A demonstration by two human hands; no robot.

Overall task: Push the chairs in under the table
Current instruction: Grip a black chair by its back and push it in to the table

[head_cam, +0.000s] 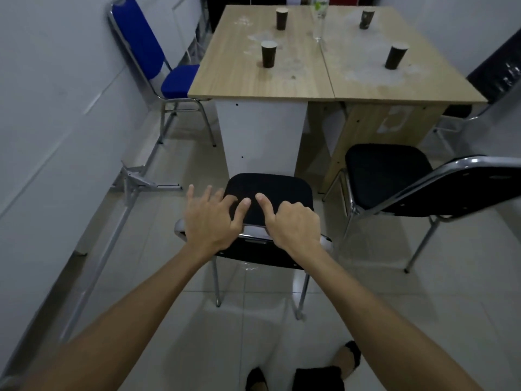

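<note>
Both hands, left (210, 221) spread, right (293, 224) curled, top the table-facing black chair (270, 198).

Bare forearms, no sleeves, blk shorts (318, 378), blk shoes (353, 351), hands (210, 221) bare

Both arms outstretched, left hand (210, 218) fingers splayed, right hand (293, 224) curled

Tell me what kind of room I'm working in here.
Probably a small meeting or break room. Two desks are pushed together into one table with four paper cups on top, padded metal-frame chairs stand around it, and the floor is tiled between plain white walls.
</note>
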